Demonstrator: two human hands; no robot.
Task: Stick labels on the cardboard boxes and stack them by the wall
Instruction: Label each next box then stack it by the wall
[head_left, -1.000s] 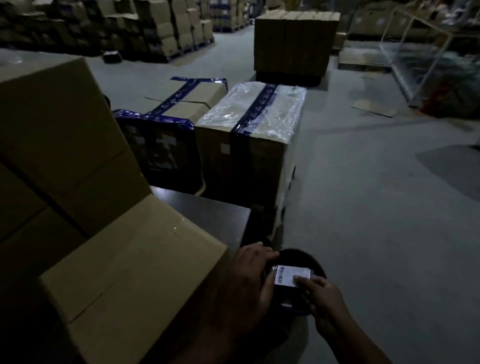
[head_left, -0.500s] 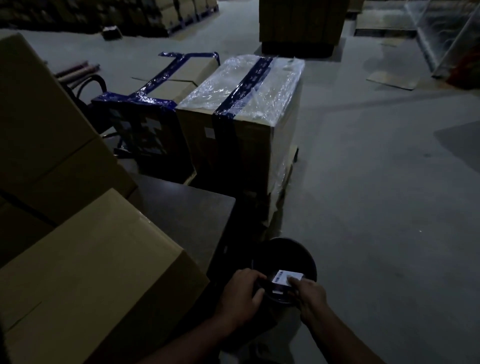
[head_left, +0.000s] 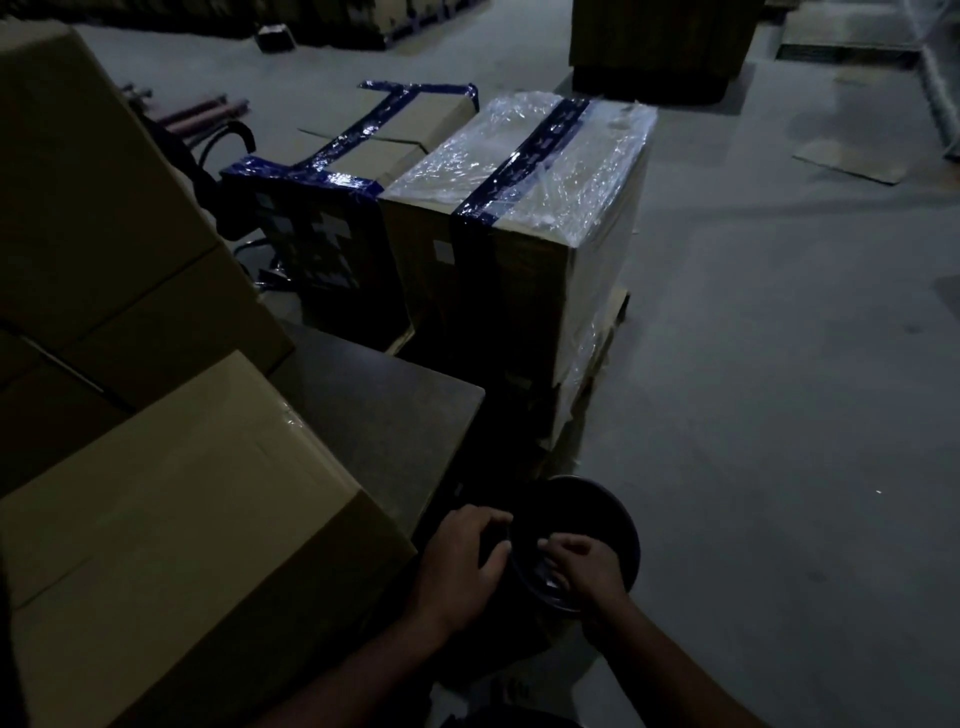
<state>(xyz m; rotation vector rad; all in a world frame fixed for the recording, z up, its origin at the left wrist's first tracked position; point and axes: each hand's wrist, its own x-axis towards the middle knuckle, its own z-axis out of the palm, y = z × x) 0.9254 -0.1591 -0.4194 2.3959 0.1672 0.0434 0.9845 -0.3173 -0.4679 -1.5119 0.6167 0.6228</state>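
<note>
While the left hand (head_left: 460, 564) grips a dark bucket's (head_left: 621, 512) rim, the right hand (head_left: 582, 569) reaches inside, fingers curled, contents unclear

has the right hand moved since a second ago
Yes. The right hand has dipped down inside the dark bucket, where earlier it held a white label above the rim.

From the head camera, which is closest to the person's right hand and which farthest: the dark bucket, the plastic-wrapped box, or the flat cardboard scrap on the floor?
1. Bucket: right under the right hand, whose fingers reach into it.
2. Wrapped box: ahead, mid-floor, blue tape across its top.
3. Cardboard scrap: far ahead to the right, flat on the floor.
</note>
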